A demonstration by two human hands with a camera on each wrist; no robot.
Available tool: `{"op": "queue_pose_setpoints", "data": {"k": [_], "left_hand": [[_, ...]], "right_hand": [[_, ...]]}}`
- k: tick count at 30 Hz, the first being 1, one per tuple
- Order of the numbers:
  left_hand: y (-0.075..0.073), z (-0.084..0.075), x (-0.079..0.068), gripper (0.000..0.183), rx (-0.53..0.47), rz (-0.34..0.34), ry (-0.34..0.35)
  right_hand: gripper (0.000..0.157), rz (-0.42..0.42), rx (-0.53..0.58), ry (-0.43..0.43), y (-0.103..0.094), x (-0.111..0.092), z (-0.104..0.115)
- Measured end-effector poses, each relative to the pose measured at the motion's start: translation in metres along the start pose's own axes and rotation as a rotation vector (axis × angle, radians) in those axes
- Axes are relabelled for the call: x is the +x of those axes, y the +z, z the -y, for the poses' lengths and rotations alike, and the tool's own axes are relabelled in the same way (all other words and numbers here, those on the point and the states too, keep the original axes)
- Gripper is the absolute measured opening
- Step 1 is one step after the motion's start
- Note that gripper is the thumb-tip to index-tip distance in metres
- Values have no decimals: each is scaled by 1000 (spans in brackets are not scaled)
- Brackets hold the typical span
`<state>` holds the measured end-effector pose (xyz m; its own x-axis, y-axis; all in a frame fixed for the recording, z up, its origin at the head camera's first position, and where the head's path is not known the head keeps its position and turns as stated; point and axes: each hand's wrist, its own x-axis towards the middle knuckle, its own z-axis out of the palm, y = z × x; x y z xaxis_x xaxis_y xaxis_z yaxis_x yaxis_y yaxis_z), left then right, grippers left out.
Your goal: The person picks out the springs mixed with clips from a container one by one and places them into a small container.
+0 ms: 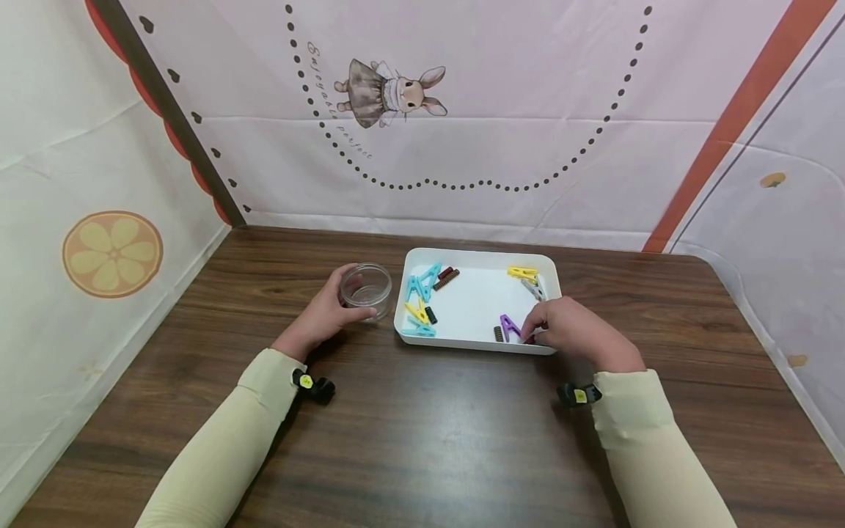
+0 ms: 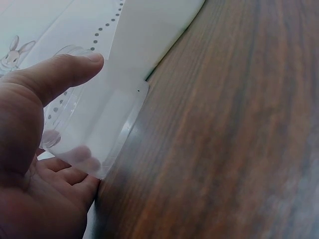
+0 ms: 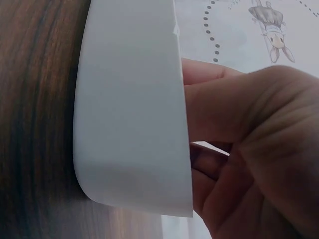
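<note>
A clear round plastic tub stands on the table left of the white tray. My left hand grips it, thumb on the near side and fingers around the far side. Over the tray's near right corner, my right hand reaches down with bent fingers, its fingertips at a small dark red piece. The tray wall hides those fingertips in the right wrist view. Beside them lie a purple clothespin and a short brown ribbed piece.
Along the tray's left side lie light blue clothespins, a yellow clothespin, a black piece and a brown ribbed stick. Yellow and grey clothespins sit at its right. A printed cloth hangs behind the table.
</note>
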<state>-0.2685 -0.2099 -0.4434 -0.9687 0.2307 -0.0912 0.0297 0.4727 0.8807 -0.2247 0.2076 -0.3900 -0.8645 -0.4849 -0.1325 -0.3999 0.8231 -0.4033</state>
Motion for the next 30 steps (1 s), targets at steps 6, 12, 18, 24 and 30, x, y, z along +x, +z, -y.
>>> {"op": "queue_pose_setpoints", "data": {"k": [6, 12, 18, 24, 30], "left_hand": [[-1, 1, 0, 103, -3, 2, 3], [-1, 0, 0, 101, 3, 0, 4], [0, 0, 0, 102, 4, -4, 12], [0, 0, 0, 101, 4, -8, 12], [0, 1, 0, 101, 3, -10, 12]], "right_hand": [[25, 11, -16, 6, 0, 1, 0], [21, 36, -19, 24, -2, 1, 0], [19, 59, -4, 65, -3, 2, 0], [17, 72, -10, 53, -3, 2, 1], [16, 91, 8, 49, -3, 3, 1]]}}
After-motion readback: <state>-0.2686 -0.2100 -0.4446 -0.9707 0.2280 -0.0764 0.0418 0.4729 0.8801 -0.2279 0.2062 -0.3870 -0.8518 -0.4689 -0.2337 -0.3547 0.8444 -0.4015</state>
